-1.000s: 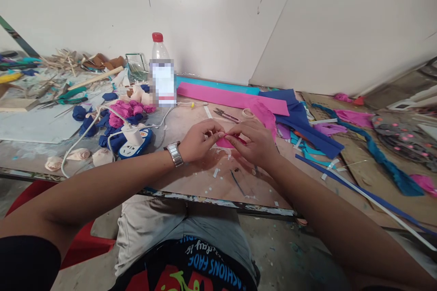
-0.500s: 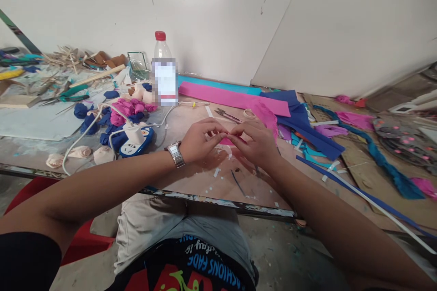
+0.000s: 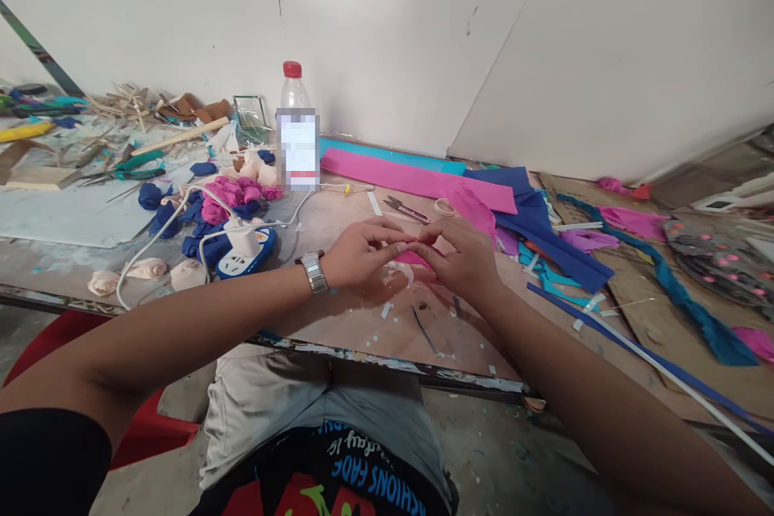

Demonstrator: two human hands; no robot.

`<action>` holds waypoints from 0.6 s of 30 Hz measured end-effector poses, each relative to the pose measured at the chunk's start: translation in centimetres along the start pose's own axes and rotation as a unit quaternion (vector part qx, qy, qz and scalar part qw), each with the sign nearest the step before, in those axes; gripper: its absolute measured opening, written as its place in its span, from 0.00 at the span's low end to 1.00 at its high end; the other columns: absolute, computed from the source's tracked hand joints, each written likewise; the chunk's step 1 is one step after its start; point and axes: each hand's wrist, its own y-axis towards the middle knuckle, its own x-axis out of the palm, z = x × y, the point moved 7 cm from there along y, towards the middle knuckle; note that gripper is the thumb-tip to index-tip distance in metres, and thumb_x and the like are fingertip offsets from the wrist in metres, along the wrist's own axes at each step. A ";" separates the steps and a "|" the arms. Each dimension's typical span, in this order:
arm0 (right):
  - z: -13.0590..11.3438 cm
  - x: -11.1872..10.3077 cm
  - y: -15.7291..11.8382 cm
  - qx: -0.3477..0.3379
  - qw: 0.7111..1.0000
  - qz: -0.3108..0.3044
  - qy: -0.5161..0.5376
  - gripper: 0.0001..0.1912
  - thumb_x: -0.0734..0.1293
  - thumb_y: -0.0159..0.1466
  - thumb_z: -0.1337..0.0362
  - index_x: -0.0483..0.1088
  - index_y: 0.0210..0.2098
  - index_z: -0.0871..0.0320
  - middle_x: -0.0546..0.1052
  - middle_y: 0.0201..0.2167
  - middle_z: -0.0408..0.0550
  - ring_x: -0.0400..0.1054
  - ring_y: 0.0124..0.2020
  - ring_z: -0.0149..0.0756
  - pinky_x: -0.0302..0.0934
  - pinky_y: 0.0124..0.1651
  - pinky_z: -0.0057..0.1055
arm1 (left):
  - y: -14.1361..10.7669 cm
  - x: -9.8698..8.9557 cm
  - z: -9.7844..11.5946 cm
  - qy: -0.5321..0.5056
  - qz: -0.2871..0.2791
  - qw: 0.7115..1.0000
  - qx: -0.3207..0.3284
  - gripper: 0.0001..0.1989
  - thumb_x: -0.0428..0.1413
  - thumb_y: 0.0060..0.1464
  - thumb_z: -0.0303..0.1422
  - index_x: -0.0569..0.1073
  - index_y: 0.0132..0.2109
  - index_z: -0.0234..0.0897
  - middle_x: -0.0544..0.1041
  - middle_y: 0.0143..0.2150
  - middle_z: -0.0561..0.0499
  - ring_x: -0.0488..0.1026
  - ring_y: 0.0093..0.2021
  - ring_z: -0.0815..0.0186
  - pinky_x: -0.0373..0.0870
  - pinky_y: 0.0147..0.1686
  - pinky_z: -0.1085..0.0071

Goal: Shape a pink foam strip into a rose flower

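My left hand, with a metal watch at the wrist, is closed with thumb and fingers pinching pink crepe paper. Opposite it, my right hand pinches the same piece, and the thumbs nearly meet over it. Fingers cover most of the paper; a strip of pink shows between and below them. Just beyond the hands lie thread snips and a small pale ring, perhaps a roll of tape.
A red-capped bottle stands behind a lit phone. Left are a corded power strip, pink and blue paper rosettes and green-handled pliers. Folded pink crepe paper and blue sheets lie at the back and right.
The hands stay together at the pink paper, and the thumbs have shifted slightly. More pink shows beneath the fingers. The whole view has moved a little.
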 end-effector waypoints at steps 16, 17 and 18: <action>-1.5 -1.0 0.0 -0.092 0.994 0.053 0.001 0.07 0.72 0.64 0.68 0.76 0.42 0.51 0.82 0.36 0.44 0.76 0.37 0.38 0.66 0.44 0.40 | -0.1 1.0 0.1 -0.154 -0.057 0.986 0.012 0.19 0.55 0.63 0.41 0.77 0.58 0.43 0.74 0.62 0.46 0.69 0.63 0.59 0.60 0.68 0.55; -1.7 -1.2 0.0 -0.103 0.993 0.061 0.004 0.09 0.72 0.64 0.69 0.76 0.42 0.50 0.83 0.36 0.44 0.76 0.37 0.38 0.65 0.45 0.40 | -0.2 1.0 0.2 -0.164 -0.054 0.985 0.008 0.19 0.55 0.64 0.42 0.77 0.57 0.43 0.74 0.62 0.45 0.69 0.63 0.59 0.60 0.68 0.55; -1.8 -1.3 -0.1 -0.107 0.992 0.066 0.006 0.09 0.72 0.64 0.70 0.76 0.42 0.50 0.83 0.35 0.43 0.76 0.36 0.37 0.65 0.46 0.40 | -0.2 1.1 0.4 -0.170 -0.051 0.984 0.006 0.19 0.55 0.63 0.42 0.77 0.57 0.42 0.74 0.62 0.45 0.69 0.63 0.59 0.59 0.68 0.55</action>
